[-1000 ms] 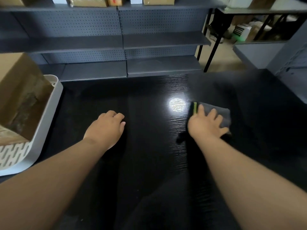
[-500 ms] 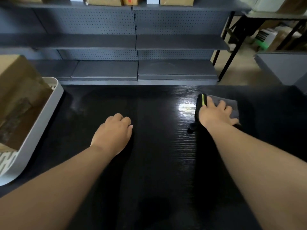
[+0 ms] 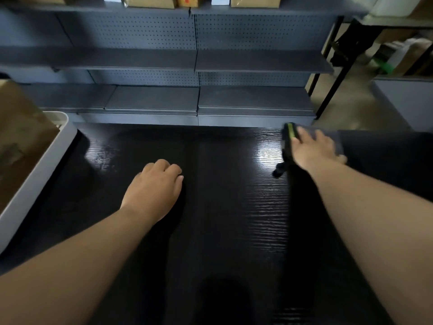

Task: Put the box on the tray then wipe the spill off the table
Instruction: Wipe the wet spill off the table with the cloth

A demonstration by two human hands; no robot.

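Note:
A brown cardboard box (image 3: 18,141) sits in the white tray (image 3: 39,174) at the left edge of the black table (image 3: 222,207). My right hand (image 3: 311,148) lies flat on a grey cloth (image 3: 337,139) with a green tag, pressing it against the table near the far right edge. My left hand (image 3: 154,188) rests palm down on the table's middle, fingers loosely curled, holding nothing. A glossy sheen shows on the table left of the cloth; I cannot tell whether it is liquid or reflected light.
Grey metal shelving (image 3: 196,62) runs behind the table's far edge, with cardboard boxes (image 3: 150,1) on its top shelf. A black-legged table (image 3: 332,66) and clutter stand at the back right.
My right hand has pushed the cloth away from me toward the table's far right edge. The left hand stays planted on the table. My view has tilted upward.

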